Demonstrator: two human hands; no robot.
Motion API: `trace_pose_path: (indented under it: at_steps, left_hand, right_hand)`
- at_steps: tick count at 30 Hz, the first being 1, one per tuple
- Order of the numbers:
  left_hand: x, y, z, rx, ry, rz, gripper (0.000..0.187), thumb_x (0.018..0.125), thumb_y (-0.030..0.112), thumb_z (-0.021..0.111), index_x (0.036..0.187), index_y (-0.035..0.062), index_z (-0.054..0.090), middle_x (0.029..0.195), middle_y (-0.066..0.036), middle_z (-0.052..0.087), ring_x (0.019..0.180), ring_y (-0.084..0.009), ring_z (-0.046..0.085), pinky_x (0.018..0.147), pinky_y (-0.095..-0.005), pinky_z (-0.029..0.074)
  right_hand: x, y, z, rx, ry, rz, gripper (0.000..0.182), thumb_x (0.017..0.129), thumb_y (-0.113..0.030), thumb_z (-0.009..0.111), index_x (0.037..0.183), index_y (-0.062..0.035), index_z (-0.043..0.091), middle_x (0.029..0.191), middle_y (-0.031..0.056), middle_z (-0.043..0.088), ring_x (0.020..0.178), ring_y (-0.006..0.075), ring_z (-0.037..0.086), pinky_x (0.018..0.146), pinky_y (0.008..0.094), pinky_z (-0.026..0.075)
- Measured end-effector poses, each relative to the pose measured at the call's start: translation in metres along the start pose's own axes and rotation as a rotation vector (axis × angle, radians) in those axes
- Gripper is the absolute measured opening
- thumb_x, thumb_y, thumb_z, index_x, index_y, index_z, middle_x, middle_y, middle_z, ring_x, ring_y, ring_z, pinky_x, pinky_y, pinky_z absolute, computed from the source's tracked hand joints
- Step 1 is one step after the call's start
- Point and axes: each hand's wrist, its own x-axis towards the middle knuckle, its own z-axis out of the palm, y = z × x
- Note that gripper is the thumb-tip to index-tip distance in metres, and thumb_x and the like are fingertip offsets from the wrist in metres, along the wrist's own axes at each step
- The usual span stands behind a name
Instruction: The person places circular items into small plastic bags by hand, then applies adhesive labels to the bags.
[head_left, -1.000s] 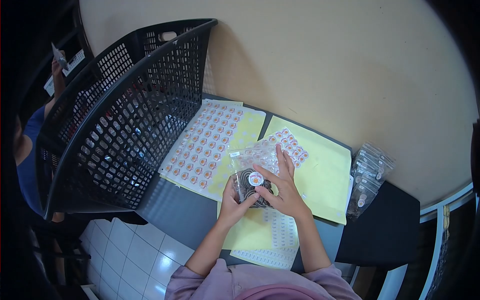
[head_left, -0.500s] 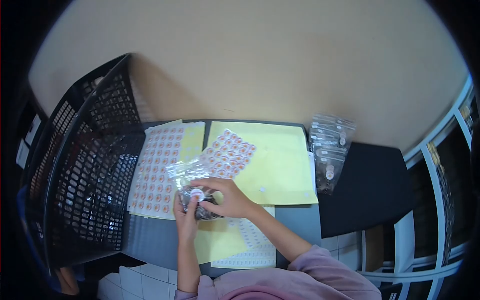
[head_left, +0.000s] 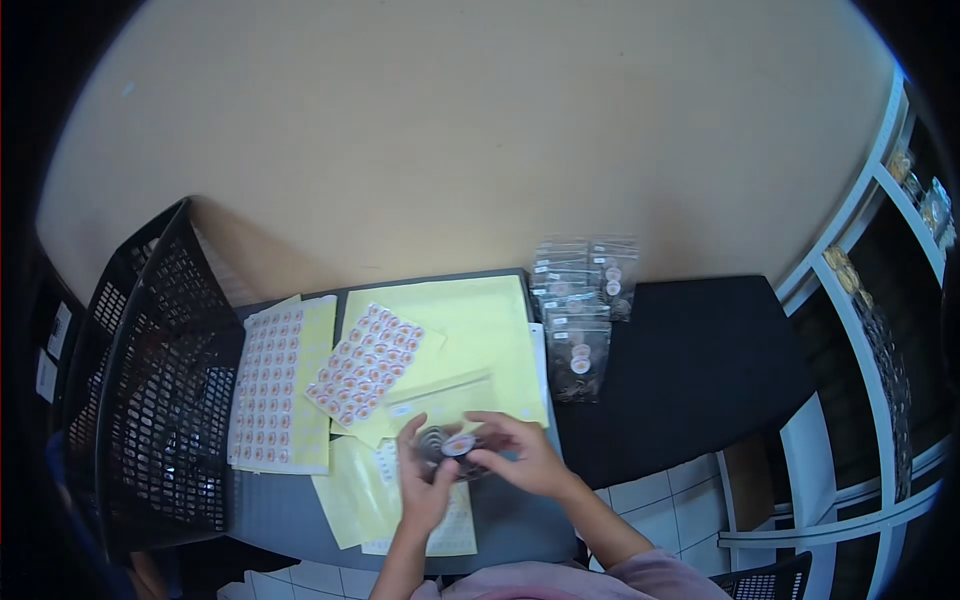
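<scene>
Near the front of the grey table I hold a clear zip-lock bag (head_left: pixel 437 391) with dark, coiled-looking contents; their kind I cannot make out. A round white sticker with an orange centre (head_left: pixel 459 445) is on its front. My left hand (head_left: pixel 424 482) is closed on the bag's left side, thumb in front. My right hand (head_left: pixel 525 458) grips the right side, its thumb close to the sticker. Just beyond the bag lies a sheet of round stickers (head_left: pixel 366 364) over yellow backing paper (head_left: pixel 475 325). Beneath my hands are more sheets with small printed labels (head_left: pixel 455 525).
A tall black perforated basket (head_left: pixel 150 400) stands at the left, beside more sticker sheets (head_left: pixel 268 390). Several filled zip-lock bags with round stickers (head_left: pixel 580 325) lie overlapped at the back right, partly on a black surface (head_left: pixel 690 370). White shelving (head_left: pixel 850 310) stands far right.
My view has turned to the right. The bag has tilted, its zip end now pointing away to the upper right, and my right hand has shifted from its front to its right side.
</scene>
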Motion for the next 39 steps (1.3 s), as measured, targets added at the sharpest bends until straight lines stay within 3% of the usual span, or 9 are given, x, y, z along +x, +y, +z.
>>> trace_pose_path:
  at_steps: [2, 3, 6, 8, 11, 13, 19, 28, 39]
  left_hand:
    - [-0.007, -0.019, 0.022, 0.109, -0.152, 0.097, 0.080, 0.076, 0.018, 0.059, 0.131, 0.0013, 0.003, 0.129, -0.022, 0.029, 0.115, -0.0274, 0.035, 0.094, -0.0371, 0.029]
    - [-0.014, -0.019, 0.031, 0.214, -0.248, 0.048, 0.083, 0.077, 0.022, 0.056, 0.131, 0.0018, -0.004, 0.134, -0.022, 0.018, 0.122, -0.0305, 0.025, 0.099, -0.0407, 0.020]
    - [-0.034, -0.027, 0.066, 0.516, -0.457, 0.005, 0.075, 0.076, 0.030, 0.058, 0.130, 0.0010, 0.015, 0.133, -0.022, 0.021, 0.123, -0.0335, 0.023, 0.099, -0.0467, 0.017]
    - [-0.047, -0.046, 0.084, 0.687, -0.528, 0.027, 0.074, 0.075, 0.034, 0.058, 0.129, 0.0014, 0.020, 0.134, -0.021, 0.019, 0.124, -0.0345, 0.020, 0.100, -0.0487, 0.014]
    - [-0.061, -0.059, 0.105, 1.047, -0.633, 0.053, 0.074, 0.073, 0.039, 0.060, 0.127, 0.0011, 0.027, 0.136, -0.020, 0.016, 0.127, -0.0353, 0.013, 0.100, -0.0524, 0.008]
    - [-0.063, -0.062, 0.113, 1.254, -0.677, 0.027, 0.074, 0.071, 0.040, 0.062, 0.126, 0.0004, 0.032, 0.137, -0.020, 0.012, 0.129, -0.0335, 0.004, 0.099, -0.0549, 0.003]
    - [-0.062, -0.065, 0.116, 1.325, -0.686, -0.006, 0.077, 0.068, 0.041, 0.063, 0.126, 0.0019, 0.031, 0.137, -0.020, 0.011, 0.128, -0.0351, 0.005, 0.099, -0.0549, 0.003]
    - [-0.060, -0.064, 0.115, 1.305, -0.700, -0.036, 0.077, 0.067, 0.044, 0.064, 0.126, 0.0066, 0.032, 0.138, -0.019, 0.010, 0.128, -0.0358, 0.004, 0.100, -0.0547, 0.002]
    - [-0.060, -0.063, 0.116, 1.304, -0.696, -0.042, 0.074, 0.068, 0.043, 0.064, 0.125, 0.0065, 0.034, 0.138, -0.018, 0.010, 0.128, -0.0357, 0.004, 0.100, -0.0543, 0.002]
  right_hand:
    - [-0.023, 0.010, -0.038, 0.061, 0.138, 0.014, 0.044, 0.075, -0.006, 0.062, 0.115, -0.0020, 0.046, 0.089, 0.0079, 0.060, 0.080, 0.0121, 0.058, 0.069, 0.0240, 0.047]
    - [-0.030, 0.006, -0.061, 0.105, 0.247, 0.026, 0.042, 0.076, -0.005, 0.061, 0.115, -0.0020, 0.046, 0.092, 0.0076, 0.060, 0.081, 0.0119, 0.058, 0.071, 0.0239, 0.046]
    - [-0.030, 0.008, -0.147, 0.072, 0.610, -0.135, 0.037, 0.079, -0.002, 0.054, 0.115, -0.0004, 0.044, 0.100, 0.0078, 0.056, 0.088, 0.0121, 0.055, 0.078, 0.0240, 0.043]
    - [-0.022, 0.021, -0.205, -0.025, 0.759, -0.197, 0.036, 0.081, -0.001, 0.052, 0.116, 0.0010, 0.042, 0.104, 0.0090, 0.054, 0.094, 0.0131, 0.052, 0.081, 0.0239, 0.041]
    - [-0.005, 0.070, -0.271, -0.093, 0.761, -0.204, 0.038, 0.080, 0.000, 0.051, 0.117, 0.0016, 0.040, 0.105, 0.0115, 0.053, 0.097, 0.0143, 0.051, 0.082, 0.0242, 0.040]
    - [0.007, 0.098, -0.290, -0.097, 0.717, -0.095, 0.039, 0.080, -0.002, 0.053, 0.117, 0.0012, 0.041, 0.105, 0.0115, 0.053, 0.097, 0.0156, 0.051, 0.082, 0.0248, 0.041]
    - [0.044, 0.150, -0.309, -0.110, 0.587, 0.053, 0.039, 0.078, -0.003, 0.055, 0.115, 0.0012, 0.042, 0.102, 0.0127, 0.055, 0.094, 0.0169, 0.053, 0.078, 0.0264, 0.044]
    - [0.066, 0.165, -0.305, -0.213, 0.617, -0.030, 0.028, 0.078, -0.006, 0.056, 0.104, 0.0010, 0.047, 0.099, 0.0111, 0.056, 0.090, 0.0153, 0.054, 0.077, 0.0256, 0.043]
    - [0.073, 0.172, -0.302, -0.261, 0.608, -0.089, 0.029, 0.076, -0.007, 0.056, 0.103, 0.0011, 0.048, 0.099, 0.0125, 0.056, 0.094, 0.0196, 0.054, 0.081, 0.0286, 0.042]
